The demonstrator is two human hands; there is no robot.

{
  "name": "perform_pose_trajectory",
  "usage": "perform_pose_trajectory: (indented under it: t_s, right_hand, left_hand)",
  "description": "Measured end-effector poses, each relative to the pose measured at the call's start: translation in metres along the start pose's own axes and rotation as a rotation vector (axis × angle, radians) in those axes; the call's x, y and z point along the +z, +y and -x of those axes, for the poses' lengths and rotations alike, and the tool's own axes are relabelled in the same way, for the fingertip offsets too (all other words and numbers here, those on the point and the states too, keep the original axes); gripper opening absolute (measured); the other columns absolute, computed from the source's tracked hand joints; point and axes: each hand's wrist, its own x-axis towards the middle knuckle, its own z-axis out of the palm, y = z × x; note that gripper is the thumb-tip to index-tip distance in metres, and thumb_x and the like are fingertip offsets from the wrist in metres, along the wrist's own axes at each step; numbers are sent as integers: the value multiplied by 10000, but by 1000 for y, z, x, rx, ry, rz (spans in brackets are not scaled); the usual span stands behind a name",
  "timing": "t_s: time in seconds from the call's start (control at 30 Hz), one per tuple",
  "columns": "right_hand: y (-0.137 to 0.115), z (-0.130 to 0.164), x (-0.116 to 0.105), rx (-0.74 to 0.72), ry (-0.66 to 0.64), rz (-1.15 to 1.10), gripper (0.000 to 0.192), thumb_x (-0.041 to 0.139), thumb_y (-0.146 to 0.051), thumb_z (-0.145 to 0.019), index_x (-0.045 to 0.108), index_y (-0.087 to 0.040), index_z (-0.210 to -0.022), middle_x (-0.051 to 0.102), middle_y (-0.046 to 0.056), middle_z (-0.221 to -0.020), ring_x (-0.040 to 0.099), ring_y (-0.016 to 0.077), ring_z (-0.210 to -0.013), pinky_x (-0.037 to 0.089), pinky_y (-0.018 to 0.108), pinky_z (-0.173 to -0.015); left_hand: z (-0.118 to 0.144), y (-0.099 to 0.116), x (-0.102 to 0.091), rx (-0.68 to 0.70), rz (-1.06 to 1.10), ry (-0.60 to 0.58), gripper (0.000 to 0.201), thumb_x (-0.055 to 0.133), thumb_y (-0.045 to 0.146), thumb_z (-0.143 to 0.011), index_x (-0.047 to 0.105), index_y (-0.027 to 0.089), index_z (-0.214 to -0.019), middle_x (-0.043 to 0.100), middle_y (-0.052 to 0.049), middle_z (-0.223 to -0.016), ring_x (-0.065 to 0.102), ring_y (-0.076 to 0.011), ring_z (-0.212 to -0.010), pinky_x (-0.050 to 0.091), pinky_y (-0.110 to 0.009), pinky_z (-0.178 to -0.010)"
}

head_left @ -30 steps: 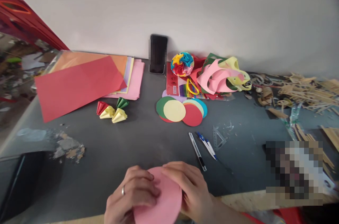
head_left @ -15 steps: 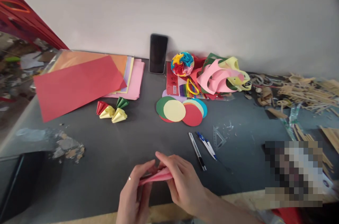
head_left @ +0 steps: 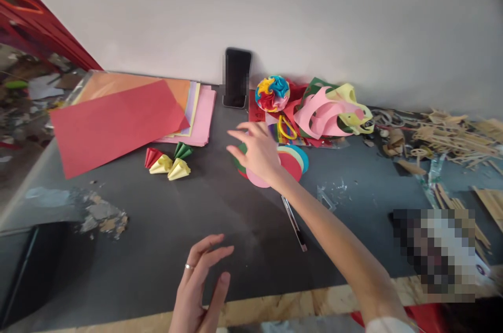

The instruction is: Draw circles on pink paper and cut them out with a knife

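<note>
My right hand [head_left: 257,153] is over the coloured paper circles, its fingers spread and pointing left. A pink paper circle [head_left: 257,181] shows partly beneath it, lying on the pile; whether the hand touches it I cannot tell. Around it are a red circle [head_left: 293,164], a blue circle [head_left: 304,159] and a green circle [head_left: 240,163], partly covered. Near the front edge, my left hand [head_left: 202,280], with a ring on one finger, holds nothing; its fingers are apart. Folded paper pieces, yellow [head_left: 179,169], red [head_left: 152,157] and green [head_left: 183,151], sit to the left.
A red paper sheet [head_left: 118,126] lies across coloured sheets at the back left. A phone [head_left: 237,78] leans on the wall. Beside it are a multicoloured paper ball [head_left: 272,94] and pink cut paper [head_left: 320,113]. A utility knife [head_left: 294,224] lies beneath my right forearm. Wood strips [head_left: 451,133] are scattered right.
My right hand has moved forward from the left hand to the circles. The pink paper has left my left hand, and a flat pink circle now shows on the pile.
</note>
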Motion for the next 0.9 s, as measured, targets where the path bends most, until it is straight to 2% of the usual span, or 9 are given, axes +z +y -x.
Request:
perform_pose_trajectory:
  t_s: [0.1, 0.17, 0.23, 0.33, 0.4, 0.57, 0.67, 0.77, 0.9]
  right_hand:
    - [-19, -47, 35, -26, -100, -96, 412, 683, -411, -970, 688, -241, -1345, 618, 93, -1288, 486, 278, -1237, 480, 425, -1075]
    - [-23, -69, 51, 66, -159, -106, 492, 786, -412, -891, 693, -230, -1339, 606, 113, -1261, 487, 291, -1230, 504, 433, -1032]
    - [-23, -82, 59, 114, -187, -111, 439, 824, -406, -855, 745, -219, -1244, 605, 125, -1223, 501, 293, -1215, 521, 433, -992]
    - [-23, -89, 59, 116, -203, -122, 248, 814, -388, -867, 798, -204, -1032, 634, 120, -1170, 546, 271, -1174, 526, 413, -964]
    - [-25, -93, 57, 128, -211, -133, 206, 786, -396, -892, 796, -204, -965, 674, 104, -1117, 602, 251, -1100, 528, 402, -948]
    - [-37, -113, 63, 192, -173, -201, 369, 566, -524, -1020, 700, -265, -1247, 743, 64, -1132, 679, 248, -1065, 542, 404, -945]
    - [-46, -126, 69, 357, -117, -307, 521, 410, -582, -1059, 603, -219, -1378, 720, 100, -1254, 674, 274, -1149, 550, 430, -982]
    - [-52, -132, 67, 449, -99, -318, 464, 536, -413, -1021, 565, -180, -1421, 692, 132, -1302, 651, 317, -1211, 544, 488, -1023]
    - [-57, -132, 42, 374, -8, -247, 487, 519, -84, -933, 571, -151, -1413, 685, 131, -1271, 629, 308, -1247, 508, 517, -1091]
  left_hand:
    - [5, -1, 0, 14, -13, -10, 235, 538, 349, -978, 700, 338, -1148, 602, -93, -1391, 602, -221, -1308, 563, -340, -1012]
    - [9, 0, 1, -16, -5, 30, 228, 518, 360, -988, 707, 333, -1113, 606, -96, -1383, 607, -214, -1297, 566, -325, -995]
    - [13, 0, 2, -44, 8, 76, 229, 503, 373, -995, 708, 334, -1092, 611, -93, -1374, 603, -208, -1300, 554, -325, -1013]
    - [13, -3, 1, -74, 22, 95, 227, 509, 390, -993, 703, 343, -1101, 627, -78, -1357, 600, -203, -1309, 534, -338, -1052]
    - [11, -6, -2, -87, 22, 91, 231, 513, 401, -990, 705, 343, -1105, 633, -76, -1356, 601, -208, -1316, 540, -339, -1045]
    - [5, -11, -14, -39, 18, 12, 232, 533, 398, -978, 730, 336, -1085, 647, -93, -1349, 620, -222, -1310, 562, -333, -1019]
    - [5, -6, -16, -56, 40, 32, 239, 528, 398, -980, 733, 326, -1079, 648, -96, -1349, 627, -217, -1299, 556, -323, -1021]
    - [8, 2, -12, -98, 47, 114, 247, 513, 410, -985, 732, 310, -1038, 643, -93, -1349, 619, -216, -1294, 545, -320, -1023]
    - [10, 6, -7, -122, 33, 145, 234, 512, 425, -980, 724, 331, -1011, 634, -66, -1360, 603, -218, -1307, 523, -336, -1051]
